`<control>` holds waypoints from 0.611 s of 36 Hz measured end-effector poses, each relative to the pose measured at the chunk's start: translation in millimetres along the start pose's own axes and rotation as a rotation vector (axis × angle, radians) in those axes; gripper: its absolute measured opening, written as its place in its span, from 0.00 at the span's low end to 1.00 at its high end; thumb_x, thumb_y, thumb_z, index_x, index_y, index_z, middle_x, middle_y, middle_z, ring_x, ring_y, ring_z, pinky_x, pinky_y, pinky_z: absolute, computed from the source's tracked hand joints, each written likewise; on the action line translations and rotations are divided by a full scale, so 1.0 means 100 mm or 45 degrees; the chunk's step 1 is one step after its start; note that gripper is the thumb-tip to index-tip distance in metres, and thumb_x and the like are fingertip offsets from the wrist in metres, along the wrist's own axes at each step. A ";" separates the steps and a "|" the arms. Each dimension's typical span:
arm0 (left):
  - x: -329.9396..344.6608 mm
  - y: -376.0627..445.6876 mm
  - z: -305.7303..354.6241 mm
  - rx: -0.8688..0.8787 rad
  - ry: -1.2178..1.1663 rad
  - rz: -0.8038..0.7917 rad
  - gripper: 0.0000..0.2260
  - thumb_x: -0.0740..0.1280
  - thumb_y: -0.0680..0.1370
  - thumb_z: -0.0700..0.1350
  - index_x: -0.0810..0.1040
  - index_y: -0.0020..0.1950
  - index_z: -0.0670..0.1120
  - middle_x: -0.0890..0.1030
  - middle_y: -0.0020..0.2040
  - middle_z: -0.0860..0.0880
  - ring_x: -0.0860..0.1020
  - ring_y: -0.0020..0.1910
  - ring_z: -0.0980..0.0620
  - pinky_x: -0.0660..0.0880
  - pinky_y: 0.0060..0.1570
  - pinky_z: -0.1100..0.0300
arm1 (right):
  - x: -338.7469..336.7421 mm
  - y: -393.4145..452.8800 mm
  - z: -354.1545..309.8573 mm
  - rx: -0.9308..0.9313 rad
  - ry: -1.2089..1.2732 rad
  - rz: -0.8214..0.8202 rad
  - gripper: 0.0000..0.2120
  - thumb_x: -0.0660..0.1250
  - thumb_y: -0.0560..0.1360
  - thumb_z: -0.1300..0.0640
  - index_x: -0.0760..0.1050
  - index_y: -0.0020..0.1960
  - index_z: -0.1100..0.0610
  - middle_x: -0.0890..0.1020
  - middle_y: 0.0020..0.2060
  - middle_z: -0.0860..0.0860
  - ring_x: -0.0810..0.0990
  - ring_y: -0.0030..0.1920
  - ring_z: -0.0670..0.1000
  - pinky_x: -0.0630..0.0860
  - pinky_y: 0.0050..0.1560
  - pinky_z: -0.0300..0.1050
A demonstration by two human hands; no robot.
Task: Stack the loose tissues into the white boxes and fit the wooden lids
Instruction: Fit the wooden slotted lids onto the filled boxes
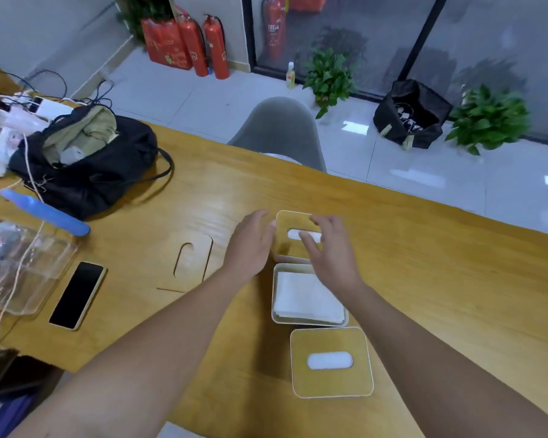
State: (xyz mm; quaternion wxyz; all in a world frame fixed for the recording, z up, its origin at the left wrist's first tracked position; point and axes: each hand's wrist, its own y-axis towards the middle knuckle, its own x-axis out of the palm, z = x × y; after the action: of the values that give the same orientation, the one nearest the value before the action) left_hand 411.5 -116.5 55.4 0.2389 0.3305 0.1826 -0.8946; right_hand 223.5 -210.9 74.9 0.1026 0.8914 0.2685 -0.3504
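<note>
Nearest box [332, 362]: white, wooden lid seated, white tissue showing through the oval slot, no print on it that I can read. Just behind it sits the open box [309, 295], no lid, flat stack of loose tissues [309, 297] inside, its far right corner hidden under the right wrist. Touching its far side is the far box [295, 237], lid on, slot partly covered by fingers. Left hand [250, 245] lies beside that box's left edge, fingers straight and together, tips at the lid corner; contact is too blurred to confirm. Right hand [328, 248] hovers over the lid, fingers spread and lightly bent, thumb near the slot, nothing pinched as far as I can see. Left of the hands a spare wooden lid [193, 263] lies flat on the table [440, 279]; same colour as the tabletop, so only its edge and slot outline show. Further left: black phone [77, 294], screen dark, no logo visible; clear plastic container [19, 263], contents unclear, cut off by the frame; blue bottle [45, 211]; black bag [86, 165] with cloth and cables. Grey chair [280, 131] behind the table. On the floor: red fire extinguishers [203, 45] with white markings too small to read, a black bin [412, 113], potted plants [328, 77].
</note>
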 end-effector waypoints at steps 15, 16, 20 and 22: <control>-1.12 -0.98 -1.25 -0.218 -0.047 0.151 0.21 0.62 0.88 0.60 0.73 0.79 0.55 0.75 0.76 0.56 0.70 0.77 0.53 0.69 0.75 0.52 | 1.36 -0.52 -1.16 0.277 0.338 -0.323 0.22 0.72 0.83 0.45 0.78 0.74 0.53 0.82 0.62 0.45 0.82 0.54 0.44 0.80 0.60 0.48; -1.15 -1.00 -1.35 -0.258 -0.035 0.149 0.21 0.63 0.88 0.59 0.73 0.79 0.54 0.75 0.77 0.55 0.68 0.78 0.51 0.68 0.76 0.52 | 1.48 -0.52 -1.18 0.373 0.372 -0.378 0.24 0.71 0.83 0.45 0.76 0.76 0.54 0.82 0.63 0.46 0.83 0.56 0.46 0.80 0.59 0.48; -1.13 -1.03 -1.66 -0.354 0.005 0.084 0.25 0.65 0.87 0.56 0.68 0.83 0.48 0.71 0.79 0.50 0.62 0.82 0.45 0.65 0.78 0.50 | 1.93 -0.56 -1.22 0.587 0.358 -0.524 0.33 0.70 0.84 0.46 0.67 0.84 0.55 0.76 0.75 0.51 0.79 0.68 0.53 0.76 0.59 0.46; -1.11 -1.02 -1.78 -0.430 0.034 0.036 0.31 0.64 0.87 0.58 0.60 0.87 0.48 0.63 0.85 0.47 0.55 0.86 0.44 0.62 0.81 0.46 | 2.11 -0.56 -1.24 0.652 0.367 -0.558 0.36 0.70 0.84 0.45 0.61 0.86 0.57 0.71 0.80 0.53 0.77 0.72 0.55 0.77 0.66 0.51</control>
State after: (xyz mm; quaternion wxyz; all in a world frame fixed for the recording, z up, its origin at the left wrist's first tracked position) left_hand 519.2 86.9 20.4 0.3012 0.3003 0.3287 -0.8433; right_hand 392.3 -32.2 22.8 -0.2402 0.8497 0.3685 -0.2907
